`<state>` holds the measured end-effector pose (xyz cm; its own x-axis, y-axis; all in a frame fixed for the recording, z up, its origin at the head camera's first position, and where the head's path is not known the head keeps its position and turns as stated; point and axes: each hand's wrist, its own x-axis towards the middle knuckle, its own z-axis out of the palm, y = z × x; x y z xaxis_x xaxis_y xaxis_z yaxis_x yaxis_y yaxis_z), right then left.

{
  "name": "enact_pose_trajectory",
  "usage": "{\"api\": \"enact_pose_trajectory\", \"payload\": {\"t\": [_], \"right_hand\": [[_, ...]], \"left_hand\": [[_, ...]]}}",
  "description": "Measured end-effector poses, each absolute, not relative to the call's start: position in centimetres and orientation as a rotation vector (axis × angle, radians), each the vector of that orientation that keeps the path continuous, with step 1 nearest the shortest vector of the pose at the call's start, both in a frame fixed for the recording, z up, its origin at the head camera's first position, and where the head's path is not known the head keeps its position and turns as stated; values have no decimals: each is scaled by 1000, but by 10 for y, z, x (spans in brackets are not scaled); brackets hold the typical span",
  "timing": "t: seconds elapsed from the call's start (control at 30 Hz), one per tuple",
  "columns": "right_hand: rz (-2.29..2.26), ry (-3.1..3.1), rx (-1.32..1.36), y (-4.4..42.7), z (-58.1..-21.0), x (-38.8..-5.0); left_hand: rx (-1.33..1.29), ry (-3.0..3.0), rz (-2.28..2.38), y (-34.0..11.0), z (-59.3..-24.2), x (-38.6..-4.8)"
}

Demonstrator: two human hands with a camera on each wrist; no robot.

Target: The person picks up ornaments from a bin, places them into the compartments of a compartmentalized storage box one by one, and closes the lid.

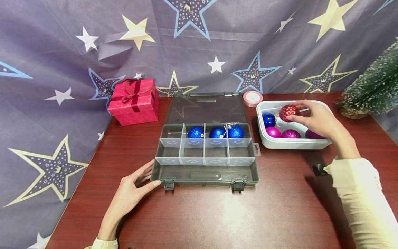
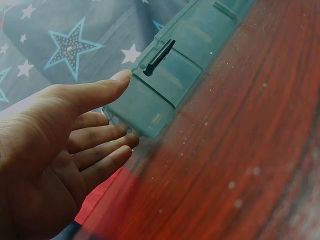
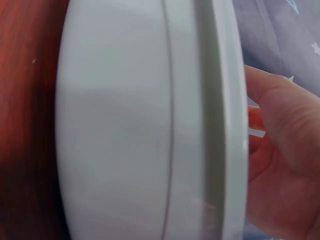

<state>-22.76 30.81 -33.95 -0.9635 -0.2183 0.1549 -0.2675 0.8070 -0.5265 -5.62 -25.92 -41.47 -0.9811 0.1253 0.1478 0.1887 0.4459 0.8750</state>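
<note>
My right hand pinches a red patterned Christmas ball between thumb and fingers, over the white tub. In the right wrist view the tub's wall hides the fingertips and the ball. Inside the tub lie a blue ball and several pink or purple balls. My left hand rests at the front left corner of a grey see-through divided box, thumb on its rim and fingers straight along its side. Three blue balls sit in separate compartments of the box's back row.
The box's lid lies open toward the back. A pink ribbon roll stands behind, between box and tub. At the back left is a red gift box; a small frosted fir tree stands at the right.
</note>
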Motion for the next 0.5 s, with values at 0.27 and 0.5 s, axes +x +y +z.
{"api": "enact_pose_trajectory", "payload": {"t": [0.27,0.5], "right_hand": [[955,-2864,351,299,-330,-218],[935,-2815,376,285,-324,-214]], "left_hand": [[-282,-2627,-1584,-259,-414,-56],[-284,-2625,-1583,-260,-415,-56]]}}
